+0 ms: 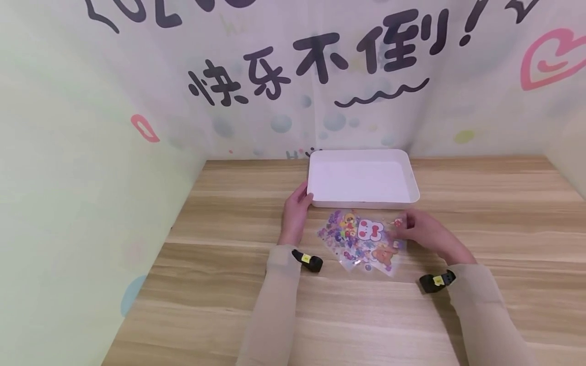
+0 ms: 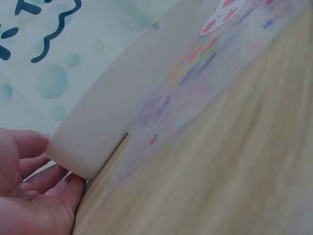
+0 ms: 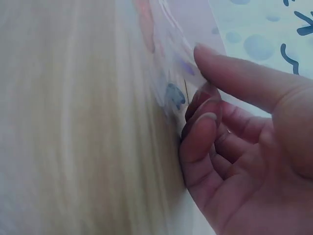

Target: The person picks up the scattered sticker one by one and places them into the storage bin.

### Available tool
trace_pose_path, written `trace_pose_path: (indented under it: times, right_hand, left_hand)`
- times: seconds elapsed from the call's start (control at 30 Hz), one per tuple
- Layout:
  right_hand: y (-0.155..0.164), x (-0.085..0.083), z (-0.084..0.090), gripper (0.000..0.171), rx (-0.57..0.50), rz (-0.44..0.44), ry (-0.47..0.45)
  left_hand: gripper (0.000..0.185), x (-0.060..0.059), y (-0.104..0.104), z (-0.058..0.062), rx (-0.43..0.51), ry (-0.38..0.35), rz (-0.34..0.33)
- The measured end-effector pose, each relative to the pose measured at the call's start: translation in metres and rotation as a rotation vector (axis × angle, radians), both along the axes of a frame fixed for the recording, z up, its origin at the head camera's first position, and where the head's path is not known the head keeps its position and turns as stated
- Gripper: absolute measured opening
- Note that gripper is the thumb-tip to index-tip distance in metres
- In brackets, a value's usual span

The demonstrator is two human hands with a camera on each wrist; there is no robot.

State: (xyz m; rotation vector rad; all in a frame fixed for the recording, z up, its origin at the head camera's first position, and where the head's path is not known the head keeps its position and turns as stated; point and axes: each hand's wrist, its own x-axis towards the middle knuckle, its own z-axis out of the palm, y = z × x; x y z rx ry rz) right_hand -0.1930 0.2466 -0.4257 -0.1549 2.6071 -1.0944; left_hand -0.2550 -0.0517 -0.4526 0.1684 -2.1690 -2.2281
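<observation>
Clear sticker sheets (image 1: 350,239), overlapping in a fan and printed with a white bunny, a brown bear and small colourful figures, lie in front of a shallow white tray (image 1: 361,205). My right hand (image 1: 423,231) pinches the right edge of a sheet between thumb and fingers; in the right wrist view the see-through film (image 3: 171,63) runs up to the thumb tip. My left hand (image 1: 295,213) holds the tray's front left corner, thumb at the rim. The left wrist view shows those fingers (image 2: 46,178) curled at the corner of the tray wall (image 2: 98,127).
The wood-grain table (image 1: 220,284) extends around the tray and sheets. Behind the tray hangs a pale printed backdrop (image 1: 256,127) with large dark characters, and more of it covers the left side. A black strapped camera sits on each wrist.
</observation>
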Motion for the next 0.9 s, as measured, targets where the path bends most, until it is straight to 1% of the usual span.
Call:
trace_pose_path:
  times: [0.1,0.27,0.4,0.53,0.7,0.9]
  right_hand:
    - [-0.001,0.001,0.002,0.045,0.016,-0.003,-0.008]
    - [0.000,0.002,0.001,0.041,-0.002,-0.010,-0.029]
    - [0.002,0.001,-0.001,0.039,-0.016,-0.012,-0.014]
    - [0.005,0.000,-0.004,0.038,-0.045,-0.018,-0.003]
    - [0.009,-0.002,-0.007,0.041,-0.074,-0.025,-0.003]
    - [0.012,-0.004,-0.008,0.050,-0.097,-0.050,-0.025]
  left_hand:
    - [0.044,0.000,-0.001,0.001,0.000,0.002,-0.001]
    - [0.044,-0.001,-0.002,0.000,0.013,-0.004,-0.001]
    - [0.044,-0.001,-0.002,-0.002,0.019,-0.006,-0.005]
    - [0.043,-0.002,-0.001,-0.002,0.004,-0.015,0.000]
    - [0.043,-0.003,-0.001,-0.001,0.003,-0.022,0.004]
    - [0.042,-0.003,-0.001,-0.001,0.005,-0.023,0.004]
